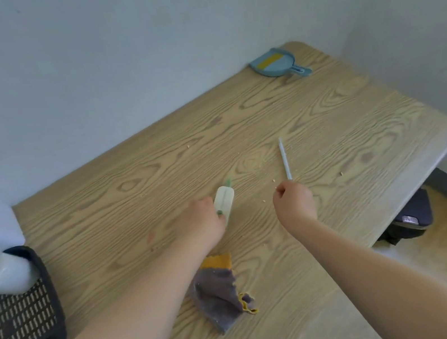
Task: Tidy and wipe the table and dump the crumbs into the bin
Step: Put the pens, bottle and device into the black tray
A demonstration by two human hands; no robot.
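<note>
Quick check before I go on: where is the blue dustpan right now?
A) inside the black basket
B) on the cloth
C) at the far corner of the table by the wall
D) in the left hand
C: the blue dustpan lies at the table's far corner against the wall, apart from both hands and the cloth.

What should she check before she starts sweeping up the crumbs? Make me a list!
1. Loose items picked up: ok. The right hand holds a thin white stick; the left hand grips a white box cutter.
2. Hands free for sweeping: not ok, both are full.
3. Dustpan within easy reach: not ok, it lies at the table's far corner.
4. Cloth ready: ok, it lies beside the left forearm.
5. Crumbs gathered: not ok, they are scattered.
6. Bin nearby: ok, left of the table, though how full it is cannot be told.
</note>
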